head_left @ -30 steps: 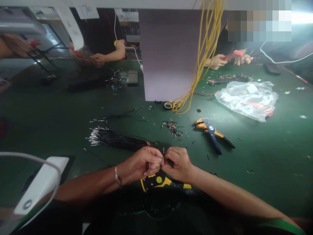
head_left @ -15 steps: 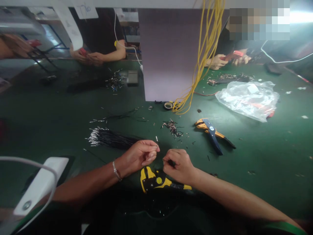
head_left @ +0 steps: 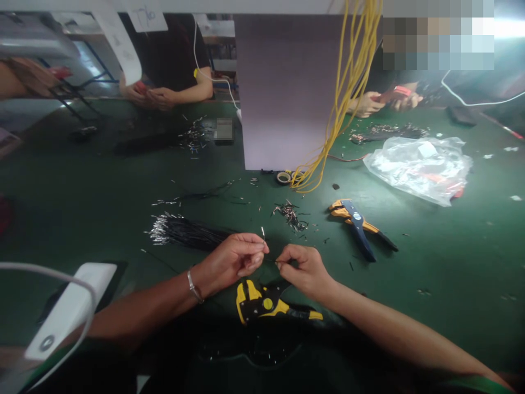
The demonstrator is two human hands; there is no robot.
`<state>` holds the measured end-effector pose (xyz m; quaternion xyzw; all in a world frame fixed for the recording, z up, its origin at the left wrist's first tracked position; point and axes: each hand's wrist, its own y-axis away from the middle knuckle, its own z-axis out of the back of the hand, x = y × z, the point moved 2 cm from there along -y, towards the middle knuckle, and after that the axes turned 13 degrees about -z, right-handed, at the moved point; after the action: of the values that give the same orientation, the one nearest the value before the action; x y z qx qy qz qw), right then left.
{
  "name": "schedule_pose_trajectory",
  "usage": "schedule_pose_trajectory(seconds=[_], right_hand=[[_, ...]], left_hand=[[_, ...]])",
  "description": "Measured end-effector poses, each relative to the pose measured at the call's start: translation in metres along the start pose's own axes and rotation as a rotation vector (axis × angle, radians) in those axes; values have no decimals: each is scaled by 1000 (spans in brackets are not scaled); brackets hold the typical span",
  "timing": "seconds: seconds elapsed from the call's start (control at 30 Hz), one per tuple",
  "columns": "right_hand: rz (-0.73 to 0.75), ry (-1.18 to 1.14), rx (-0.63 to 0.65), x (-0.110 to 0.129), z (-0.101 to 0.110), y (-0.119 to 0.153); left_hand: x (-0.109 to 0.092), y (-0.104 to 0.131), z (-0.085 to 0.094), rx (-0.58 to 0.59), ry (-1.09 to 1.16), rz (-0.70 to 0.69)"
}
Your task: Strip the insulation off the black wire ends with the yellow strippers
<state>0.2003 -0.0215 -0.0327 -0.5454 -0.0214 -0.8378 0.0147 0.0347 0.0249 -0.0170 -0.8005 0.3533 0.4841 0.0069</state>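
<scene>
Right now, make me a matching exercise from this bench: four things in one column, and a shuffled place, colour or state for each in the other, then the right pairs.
Things:
1. Left hand
2. Clear plastic bag
3. Yellow wires
4. Black wire bundle

Match with:
A. Hanging down by the pale panel
B. Silvery at its left end
C. Pinching a thin silvery-tipped piece
D. Lying crumpled on the green table

Pairs: 1-C, 2-D, 3-A, 4-B.

Workbench [head_left: 443,251]: wire bundle [head_left: 199,232] at left; offcut pile [head_left: 290,214] right of it; wire stripper A [head_left: 357,217] farther right, plastic bag [head_left: 422,167] behind. Wire stripper B [head_left: 268,304] at front. Tape rolls [head_left: 284,184] behind pile, before panel [head_left: 283,98].
</scene>
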Motion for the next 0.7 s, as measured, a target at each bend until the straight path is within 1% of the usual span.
schedule_pose_trajectory(seconds=[0.1, 0.27, 0.43, 0.57, 0.63, 0.7], right_hand=[[-10, -36, 7, 1, 0, 0], [-88, -110, 78, 4, -1, 1], [-58, -97, 130, 10, -2, 4], [-112, -134, 119, 6, -1, 2], [-147, -151, 101, 3, 0, -1], [-134, -102, 69, 1, 0, -2]], left_hand=[[-2, -3, 3, -21, -30, -34], [-5, -5, 7, -38, -78, -68], [-5, -5, 9, -42, -85, -54], [-8, -2, 7, -37, -79, -23], [-8, 0, 3, -2, -79, -8], [-6, 4, -2, 37, -87, 12]])
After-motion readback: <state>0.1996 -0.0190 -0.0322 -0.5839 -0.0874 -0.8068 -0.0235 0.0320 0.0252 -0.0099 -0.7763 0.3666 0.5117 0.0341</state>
